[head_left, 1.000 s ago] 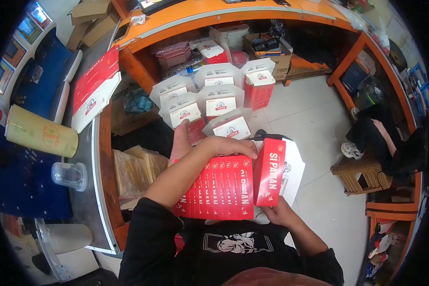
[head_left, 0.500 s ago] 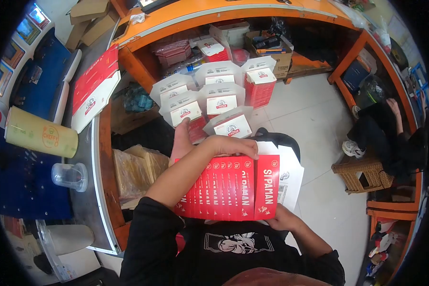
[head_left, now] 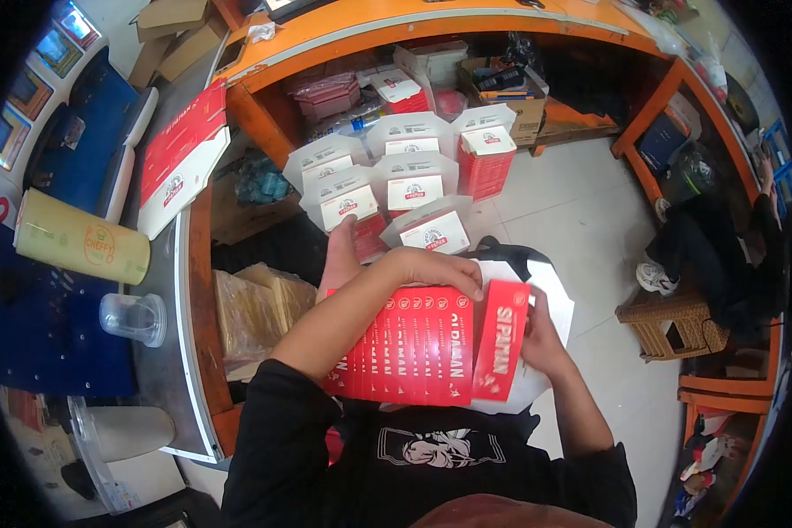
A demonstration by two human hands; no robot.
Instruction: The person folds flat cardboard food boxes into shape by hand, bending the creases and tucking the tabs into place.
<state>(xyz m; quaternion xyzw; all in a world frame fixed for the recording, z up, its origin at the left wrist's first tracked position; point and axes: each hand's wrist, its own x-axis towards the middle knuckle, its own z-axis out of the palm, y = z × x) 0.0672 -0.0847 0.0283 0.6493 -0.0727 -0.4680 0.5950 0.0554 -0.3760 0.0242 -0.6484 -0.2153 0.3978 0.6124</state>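
Six stacks (head_left: 418, 194) of red-and-white boxes stand on the floor (head_left: 546, 202) with pale flaps raised; these appear already formed and grouped. A row (head_left: 405, 352) of red boxes lies across the person's lap, seemingly part-way through, its outer box (head_left: 500, 339) tilted slightly apart from the others. The left hand (head_left: 438, 269) curls over the row's far edge, holding it together. The right hand (head_left: 544, 339) is at the outer box's white flap, blurred; whether it grips cannot be told. Flat sheets (head_left: 183, 154) on the counter (head_left: 169, 282) look unformed so far.
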